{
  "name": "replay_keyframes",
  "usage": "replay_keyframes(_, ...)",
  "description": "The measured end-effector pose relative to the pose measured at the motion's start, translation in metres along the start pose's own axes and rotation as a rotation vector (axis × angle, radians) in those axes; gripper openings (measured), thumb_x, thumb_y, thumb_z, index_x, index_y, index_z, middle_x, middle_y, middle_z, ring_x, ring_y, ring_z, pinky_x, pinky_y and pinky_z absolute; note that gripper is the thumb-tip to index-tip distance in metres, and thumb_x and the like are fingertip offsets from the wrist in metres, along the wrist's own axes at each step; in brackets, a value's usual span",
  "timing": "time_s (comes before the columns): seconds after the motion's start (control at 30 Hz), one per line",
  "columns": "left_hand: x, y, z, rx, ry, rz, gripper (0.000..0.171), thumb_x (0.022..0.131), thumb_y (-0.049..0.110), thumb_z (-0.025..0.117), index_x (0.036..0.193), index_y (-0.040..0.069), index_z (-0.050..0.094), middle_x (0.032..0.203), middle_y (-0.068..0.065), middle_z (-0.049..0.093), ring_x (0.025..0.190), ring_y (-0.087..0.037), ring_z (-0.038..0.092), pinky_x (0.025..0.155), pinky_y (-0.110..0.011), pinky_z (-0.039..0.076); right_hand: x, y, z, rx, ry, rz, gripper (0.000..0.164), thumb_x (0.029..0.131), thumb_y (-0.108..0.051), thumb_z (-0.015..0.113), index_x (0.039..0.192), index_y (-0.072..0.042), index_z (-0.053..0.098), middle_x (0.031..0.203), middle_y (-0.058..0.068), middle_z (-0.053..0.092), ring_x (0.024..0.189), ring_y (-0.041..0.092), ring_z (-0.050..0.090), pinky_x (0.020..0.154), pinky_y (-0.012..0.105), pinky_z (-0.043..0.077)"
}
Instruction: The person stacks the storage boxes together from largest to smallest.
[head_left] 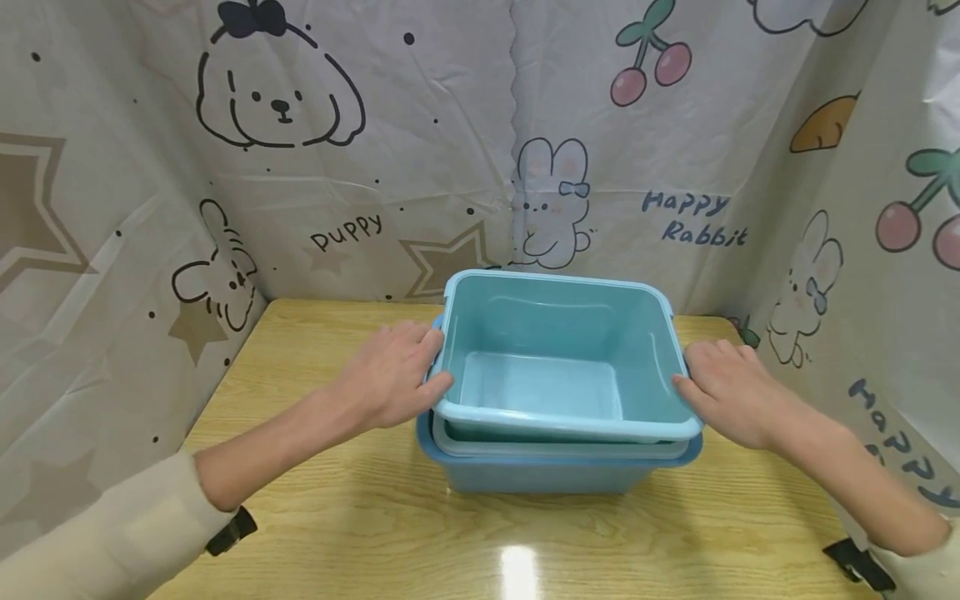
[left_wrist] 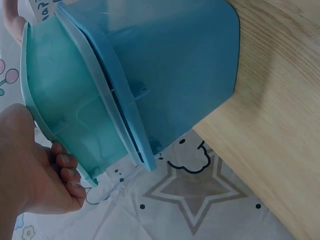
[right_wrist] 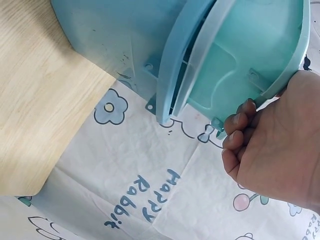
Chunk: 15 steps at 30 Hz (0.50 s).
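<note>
A turquoise plastic storage bin (head_left: 562,427), with nothing inside, sits partly raised out of a stack. Under it shows the pale rim of a second bin (head_left: 555,450), nested in a darker blue bin (head_left: 536,479) on the table. My left hand (head_left: 405,375) grips the turquoise bin's left rim, thumb on top; in the left wrist view its fingers (left_wrist: 70,175) curl beneath the edge. On the opposite side my right hand (head_left: 731,392) holds the right rim, its fingers (right_wrist: 237,125) curled under the lip in the right wrist view. Much of the turquoise bin's side wall (left_wrist: 75,100) is exposed.
The stack stands on a light wood-grain table (head_left: 337,508). A printed cloth curtain (head_left: 450,108) with cartoon animals and cherries encloses the back and both sides. The table's back edge lies close behind the bins.
</note>
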<state>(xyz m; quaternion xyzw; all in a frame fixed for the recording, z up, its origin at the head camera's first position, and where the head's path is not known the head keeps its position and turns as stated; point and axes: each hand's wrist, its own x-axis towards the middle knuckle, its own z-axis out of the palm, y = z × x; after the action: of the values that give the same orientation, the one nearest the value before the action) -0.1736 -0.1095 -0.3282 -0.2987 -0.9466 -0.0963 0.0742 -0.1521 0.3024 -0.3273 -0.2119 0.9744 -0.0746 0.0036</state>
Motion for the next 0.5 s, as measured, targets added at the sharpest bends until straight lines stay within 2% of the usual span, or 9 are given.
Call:
replay_keyframes(0.17,0.000,0.000,0.005,0.009,-0.011,-0.012,0.019,0.087,0.026,0.052,0.078,0.013,0.043,0.070,0.000,0.042,0.067,-0.020,0.040,0.061,-0.033,0.034,0.000,0.001,0.005,0.001,-0.004,0.012,0.020,0.104,-0.028,0.044,0.090,-0.013,0.046,0.080,0.000,0.041,0.080,0.022,0.040,0.074,0.041,0.026)
replay_keyframes(0.5,0.000,0.002,0.008,0.015,0.005,-0.006,0.018,0.087,0.025,0.051,0.077,0.014,0.042,0.070,0.000,0.041,0.067,-0.021,0.039,0.064,-0.035,0.035,0.000,0.004,0.012,-0.004,-0.003,0.012,0.020,0.104,-0.027,0.044,0.089,-0.013,0.046,0.078,0.000,0.040,0.077,0.022,0.038,0.072,0.040,0.026)
